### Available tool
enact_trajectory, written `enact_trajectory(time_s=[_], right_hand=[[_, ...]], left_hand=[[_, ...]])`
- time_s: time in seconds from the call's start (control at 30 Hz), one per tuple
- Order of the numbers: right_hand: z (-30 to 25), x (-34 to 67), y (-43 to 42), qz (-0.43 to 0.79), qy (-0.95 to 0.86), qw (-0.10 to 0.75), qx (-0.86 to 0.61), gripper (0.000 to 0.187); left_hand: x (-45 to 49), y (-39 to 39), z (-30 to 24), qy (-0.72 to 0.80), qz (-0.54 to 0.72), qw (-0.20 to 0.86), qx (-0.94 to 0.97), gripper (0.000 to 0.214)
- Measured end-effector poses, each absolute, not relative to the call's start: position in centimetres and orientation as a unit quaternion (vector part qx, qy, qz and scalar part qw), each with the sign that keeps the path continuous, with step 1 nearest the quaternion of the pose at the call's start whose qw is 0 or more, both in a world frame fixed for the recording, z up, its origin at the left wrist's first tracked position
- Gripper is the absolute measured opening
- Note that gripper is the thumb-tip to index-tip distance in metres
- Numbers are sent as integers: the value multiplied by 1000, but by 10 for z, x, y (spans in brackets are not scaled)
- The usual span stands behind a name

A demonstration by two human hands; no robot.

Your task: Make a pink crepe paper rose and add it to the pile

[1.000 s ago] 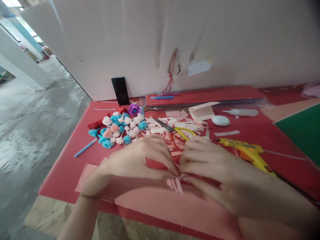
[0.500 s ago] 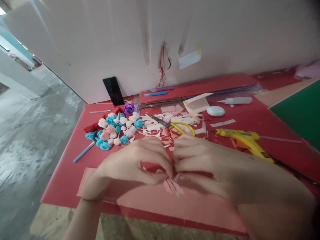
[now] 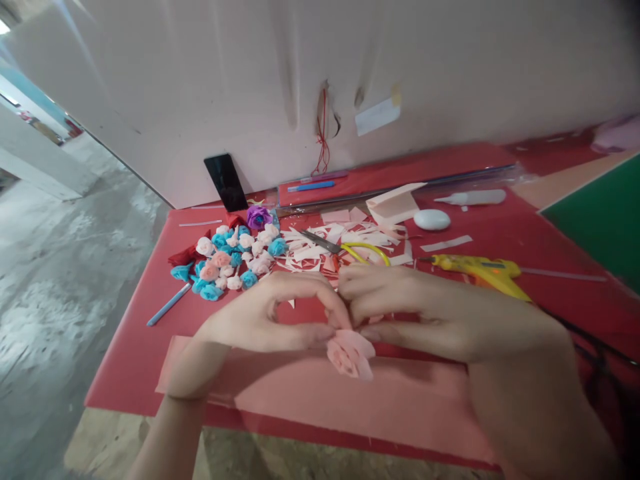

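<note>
A pink paper rose (image 3: 349,355) is pinched between my two hands, its layered petals facing me. My left hand (image 3: 280,310) grips its left side with thumb and forefinger. On the other side, my right hand (image 3: 415,313) has its thumb against the rose, the other fingers curled. Beneath them lies a long sheet of pink crepe paper (image 3: 400,407) along the front of the table. Just beyond my fingers are scissors with yellow handles (image 3: 365,252), lying on white and pink paper scraps (image 3: 310,253).
Several finished paper roses (image 3: 227,260) cluster at the left by a blue pen (image 3: 169,305). A phone (image 3: 226,181) leans on the wall. To the right lie a yellow glue gun (image 3: 480,270), a white oval object (image 3: 432,219) and a glue bottle (image 3: 475,197).
The rose has turned so that its open petals now face me; before, it showed as a narrow folded bunch. My right hand and forearm have shifted slightly.
</note>
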State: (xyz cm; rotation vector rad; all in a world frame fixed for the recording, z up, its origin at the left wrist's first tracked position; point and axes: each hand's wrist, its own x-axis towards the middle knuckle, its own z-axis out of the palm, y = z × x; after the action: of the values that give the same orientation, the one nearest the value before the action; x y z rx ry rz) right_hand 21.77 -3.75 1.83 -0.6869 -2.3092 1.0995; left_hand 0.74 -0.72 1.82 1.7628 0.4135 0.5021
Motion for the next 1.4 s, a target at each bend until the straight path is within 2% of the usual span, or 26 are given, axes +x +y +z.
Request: enact_trajectory(time_s=[0.2,0.43,0.73,0.93,1.1,1.3,1.4], right_hand=[[17,210,-32,485,-799,251,-250,21],[15,207,-34,596,-704,226,-313,17],[17,205,-34,672,-640,246,-280,15],[12,202,-32,719,-587,254,-273,20],[0,198,-31,738,-527,328,-264,28],[0,187,-32,743,-460,430,-227,30],[-1,183,-33,749,-426,455,-224,28]], left_hand=[[5,-2,16,148,212,635,728,26],[1,8,9,128,204,674,698,23],[2,10,4,159,206,715,649,29],[3,6,5,143,256,725,623,20],[10,7,6,170,324,729,578,35],[16,6,2,187,351,734,550,15],[17,4,-2,177,384,688,590,15]])
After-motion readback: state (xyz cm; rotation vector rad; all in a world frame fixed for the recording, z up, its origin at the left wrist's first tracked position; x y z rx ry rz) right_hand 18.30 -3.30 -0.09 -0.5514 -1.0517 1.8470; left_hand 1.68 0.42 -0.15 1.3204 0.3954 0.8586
